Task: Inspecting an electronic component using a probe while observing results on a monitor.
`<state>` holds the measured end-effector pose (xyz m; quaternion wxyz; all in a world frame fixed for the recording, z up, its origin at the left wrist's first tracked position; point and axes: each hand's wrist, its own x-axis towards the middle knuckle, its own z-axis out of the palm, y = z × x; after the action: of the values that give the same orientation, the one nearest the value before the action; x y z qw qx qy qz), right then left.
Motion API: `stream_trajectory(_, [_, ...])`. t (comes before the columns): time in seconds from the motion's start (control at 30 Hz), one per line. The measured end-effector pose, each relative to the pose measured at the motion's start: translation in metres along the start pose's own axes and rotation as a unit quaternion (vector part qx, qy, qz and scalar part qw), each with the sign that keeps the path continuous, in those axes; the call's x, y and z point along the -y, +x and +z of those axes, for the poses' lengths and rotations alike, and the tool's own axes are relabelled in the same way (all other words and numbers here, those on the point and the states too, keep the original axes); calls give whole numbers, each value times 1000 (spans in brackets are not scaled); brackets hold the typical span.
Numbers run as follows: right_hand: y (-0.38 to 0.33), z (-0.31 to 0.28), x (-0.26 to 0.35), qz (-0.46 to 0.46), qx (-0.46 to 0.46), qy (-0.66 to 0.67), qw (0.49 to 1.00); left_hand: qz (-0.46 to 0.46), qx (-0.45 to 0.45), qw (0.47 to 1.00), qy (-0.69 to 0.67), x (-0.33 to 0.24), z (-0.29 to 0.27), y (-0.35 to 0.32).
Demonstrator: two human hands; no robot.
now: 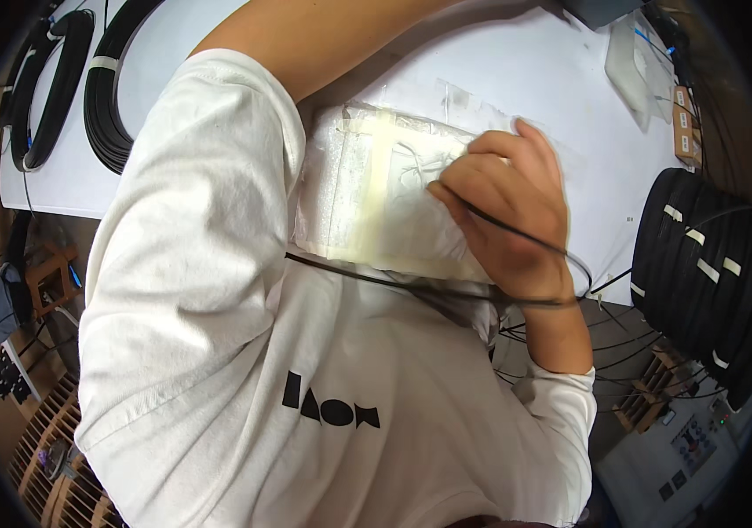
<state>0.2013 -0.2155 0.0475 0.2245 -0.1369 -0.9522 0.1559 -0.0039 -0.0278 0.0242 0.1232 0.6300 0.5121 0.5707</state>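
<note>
The right hand sat curled over the near right corner of the white pad, fingers closed on the thin black cable; the cable looped round the wrist and trailed left along the pad's near edge, right at the table's rim; the pad itself lay flat on the table, a strip of pale tape running across it; the left arm reached away over the top of the picture, and its hand was out of view, so whether it was open or closed could not be told. To my eye the step was feeding cable by hand against the pad; done well, that called for a light pinch, not a clamp, letting the line slide without a kink; the loop at the wrist looked likely to snag, so it wanted keeping loose; the big black coil stood well apart on the right, more coils lay far left.
</note>
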Motion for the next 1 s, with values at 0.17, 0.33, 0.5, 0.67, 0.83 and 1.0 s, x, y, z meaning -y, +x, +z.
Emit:
stream_trajectory(0.17, [-10,5,-3,-20,47,-19,999,-2,-7,1000,1,-5,3,0])
stream_trajectory(0.33, [-1,-12,7,-19,-79,63,995,27,-22,999,4,2,5,0])
stream_trajectory(0.5, [-2,1,-2,7,33,10,999,33,-33,999,12,9,9,0])
stream_trajectory(0.67, [-4,4,-7,1,-15,32,999,19,-22,1000,8,4,5,2])
stream_trajectory(0.83, [3,-10,-2,-7,-34,49,998,17,-21,1000,1,4,4,4])
stream_trajectory(1.0, [9,-18,-19,16,8,121,992,-24,-13,998,58,0,8,6])
